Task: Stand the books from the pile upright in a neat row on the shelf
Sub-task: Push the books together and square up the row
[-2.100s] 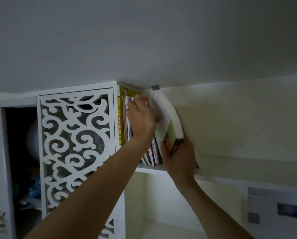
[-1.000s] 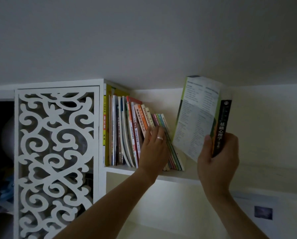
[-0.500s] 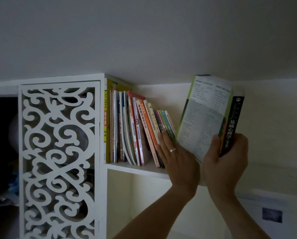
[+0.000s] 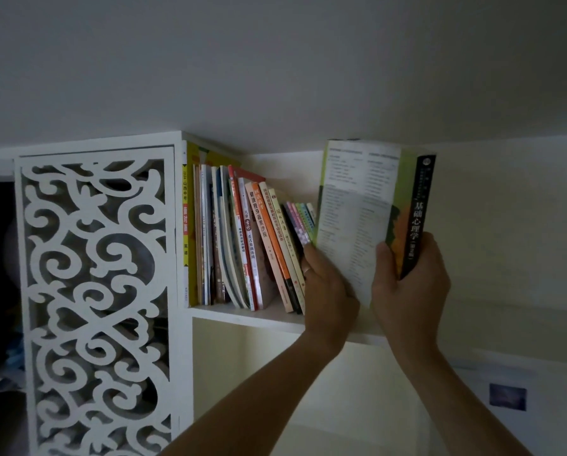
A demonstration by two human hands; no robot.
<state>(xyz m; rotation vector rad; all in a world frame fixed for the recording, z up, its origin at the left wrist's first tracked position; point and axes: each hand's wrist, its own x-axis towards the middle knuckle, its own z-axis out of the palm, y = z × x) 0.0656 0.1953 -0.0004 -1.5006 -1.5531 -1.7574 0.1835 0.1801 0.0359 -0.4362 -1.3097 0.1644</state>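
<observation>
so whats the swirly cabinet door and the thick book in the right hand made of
Swirly cabinet door: looks like painted white wood or fibreboard, matt, with clean cut-through scrolls; could be plastic. Thick book held by the right hand: paper, softcover by its look, with a printed green cover and black spine.

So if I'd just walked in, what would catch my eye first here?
Probably the thick green-and-black book, held up by the right hand at the end of the leaning row of colourful books on the white shelf. The left hand props that row. Left stands a white scrollwork panel.
</observation>
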